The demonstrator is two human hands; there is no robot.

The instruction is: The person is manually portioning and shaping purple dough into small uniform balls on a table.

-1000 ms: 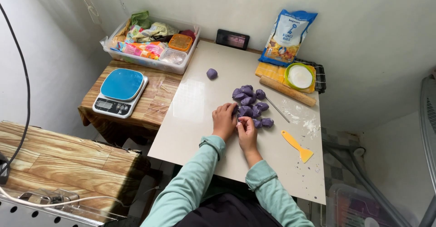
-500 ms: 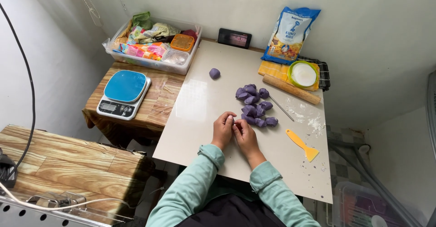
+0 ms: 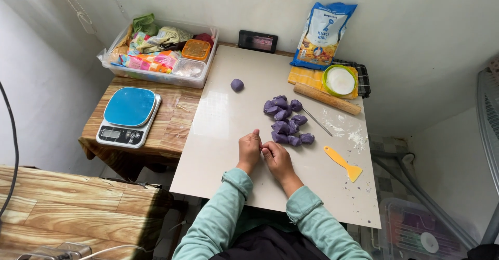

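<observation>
Two hands, left hand (image 3: pixel 249 148) and right hand (image 3: pixel 277 156), are pressed together just below the purple dough pile (image 3: pixel 286 119); whether anything is pinched between the curled fingers cannot be told. One dough ball (image 3: pixel 237 85) is set apart above the pile. Pale board (image 3: pixel 223 130), yellow scraper (image 3: pixel 343 162), rolling pin (image 3: pixel 327 98) and blue scale (image 3: pixel 128 115) are shown around it.

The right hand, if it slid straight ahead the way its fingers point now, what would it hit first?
Probably the pile of purple dough pieces, its nearest lumps lying just beyond the right hand on the white board. The exact finger direction is hard to judge, as it presses against the left hand.
</observation>
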